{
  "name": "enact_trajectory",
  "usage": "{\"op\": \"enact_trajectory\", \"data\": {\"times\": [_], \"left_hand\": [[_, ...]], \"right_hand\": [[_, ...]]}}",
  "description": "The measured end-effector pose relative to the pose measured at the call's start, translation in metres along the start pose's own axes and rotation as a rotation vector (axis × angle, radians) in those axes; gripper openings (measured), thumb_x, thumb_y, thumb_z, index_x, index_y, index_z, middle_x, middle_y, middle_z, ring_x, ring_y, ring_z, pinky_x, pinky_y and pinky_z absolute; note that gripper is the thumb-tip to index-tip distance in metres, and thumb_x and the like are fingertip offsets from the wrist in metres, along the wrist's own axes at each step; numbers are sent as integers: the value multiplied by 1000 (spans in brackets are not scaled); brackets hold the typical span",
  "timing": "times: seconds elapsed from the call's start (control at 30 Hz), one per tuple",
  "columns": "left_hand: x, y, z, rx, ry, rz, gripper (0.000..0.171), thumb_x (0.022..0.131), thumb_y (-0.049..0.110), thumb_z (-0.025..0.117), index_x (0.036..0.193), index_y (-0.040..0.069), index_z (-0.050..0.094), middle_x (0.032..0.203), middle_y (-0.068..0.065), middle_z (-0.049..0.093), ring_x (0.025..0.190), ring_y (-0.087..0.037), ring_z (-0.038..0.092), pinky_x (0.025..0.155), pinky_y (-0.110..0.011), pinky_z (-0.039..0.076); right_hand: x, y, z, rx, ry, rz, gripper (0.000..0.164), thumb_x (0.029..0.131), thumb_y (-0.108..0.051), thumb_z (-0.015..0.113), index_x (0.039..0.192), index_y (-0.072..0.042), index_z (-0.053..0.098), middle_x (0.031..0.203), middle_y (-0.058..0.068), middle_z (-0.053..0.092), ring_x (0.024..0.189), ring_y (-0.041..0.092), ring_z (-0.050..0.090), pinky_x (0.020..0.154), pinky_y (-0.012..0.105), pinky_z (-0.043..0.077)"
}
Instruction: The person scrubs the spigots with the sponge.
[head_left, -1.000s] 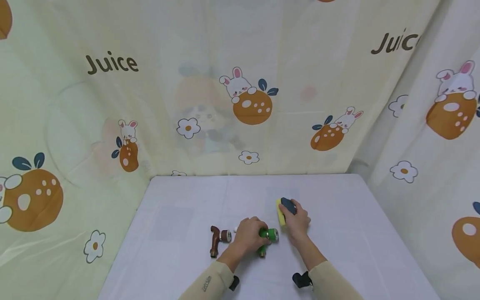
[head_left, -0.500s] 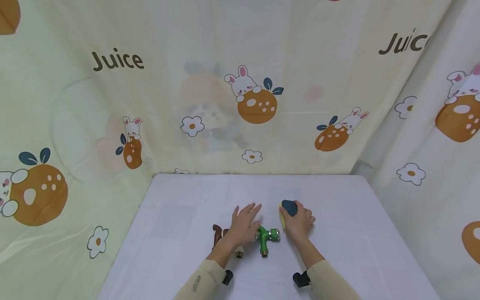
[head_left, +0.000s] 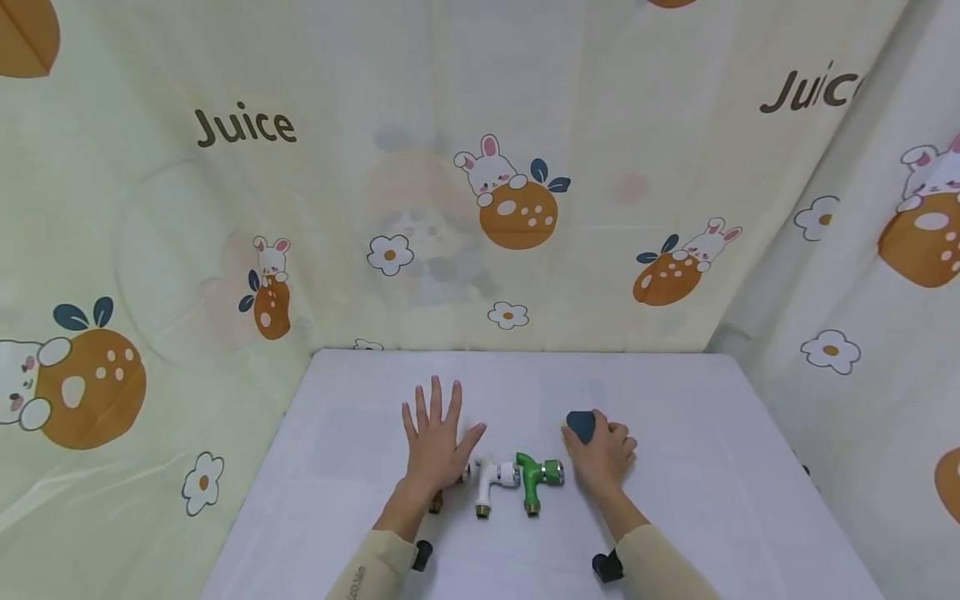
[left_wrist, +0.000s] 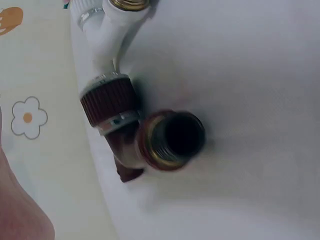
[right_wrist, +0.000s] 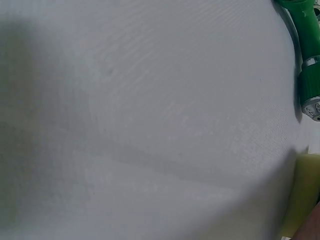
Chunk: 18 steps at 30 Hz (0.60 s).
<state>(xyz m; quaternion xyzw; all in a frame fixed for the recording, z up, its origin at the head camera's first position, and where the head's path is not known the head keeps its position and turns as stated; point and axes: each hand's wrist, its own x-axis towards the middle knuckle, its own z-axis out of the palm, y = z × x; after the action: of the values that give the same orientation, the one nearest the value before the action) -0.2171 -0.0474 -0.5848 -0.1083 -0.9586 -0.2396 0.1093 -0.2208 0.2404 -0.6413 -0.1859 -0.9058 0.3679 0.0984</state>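
Note:
My left hand (head_left: 433, 450) stretches over the brown tap (left_wrist: 110, 102) with its fingers spread and straight, hiding most of that tap in the head view. To its right lie a white tap (head_left: 485, 487) and a green tap (head_left: 532, 482), side by side with their threaded ends toward me. My right hand (head_left: 603, 454) grips a sponge (head_left: 581, 426) between thumb and fingers, dark blue on one face and yellow on the other. In the right wrist view, the sponge's yellow side (right_wrist: 303, 192) appears at the lower right, below the green tap's knob.
A white cloth covers the table (head_left: 675, 400). Behind it hangs a printed curtain (head_left: 420, 192), which also runs along both sides. Black straps (head_left: 607, 567) show at both wrists.
My left hand has let go of the green tap and moved left across the white tap to the brown one, fingers spreading. My right hand keeps its grip on the sponge, which has turned slightly.

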Motion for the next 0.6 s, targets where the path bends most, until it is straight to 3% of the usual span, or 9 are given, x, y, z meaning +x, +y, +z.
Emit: {"op": "enact_trajectory", "data": {"times": [0.17, 0.37, 0.6], "left_hand": [[-3, -9, -3, 4, -8, -15, 84, 101, 67, 47, 168, 25, 18, 176, -13, -1, 161, -42, -11, 123, -69, -10], [-4, -13, -9, 53, -45, -38, 87, 100, 71, 44, 168, 27, 13, 176, -10, -6, 162, -36, -13, 126, -64, -10], [-5, -11, -6, 95, -53, -21, 91, 97, 73, 51, 168, 26, 18, 176, -13, 2, 161, -42, -10, 122, -72, -9]], "right_hand": [[-2, -5, 2, -102, 9, -95, 79, 95, -57, 65, 154, -9, 43, 152, 32, 28, 136, 54, 25, 107, 70, 22], [-8, -27, 6, -208, 11, -352, 80, 100, -67, 49, 159, -13, 41, 165, 26, 26, 150, 50, 23, 116, 73, 14], [-27, -54, 12, -471, -68, -553, 86, 98, -79, 36, 165, -26, 30, 174, 14, 18, 160, 42, 13, 120, 78, 1]]}}
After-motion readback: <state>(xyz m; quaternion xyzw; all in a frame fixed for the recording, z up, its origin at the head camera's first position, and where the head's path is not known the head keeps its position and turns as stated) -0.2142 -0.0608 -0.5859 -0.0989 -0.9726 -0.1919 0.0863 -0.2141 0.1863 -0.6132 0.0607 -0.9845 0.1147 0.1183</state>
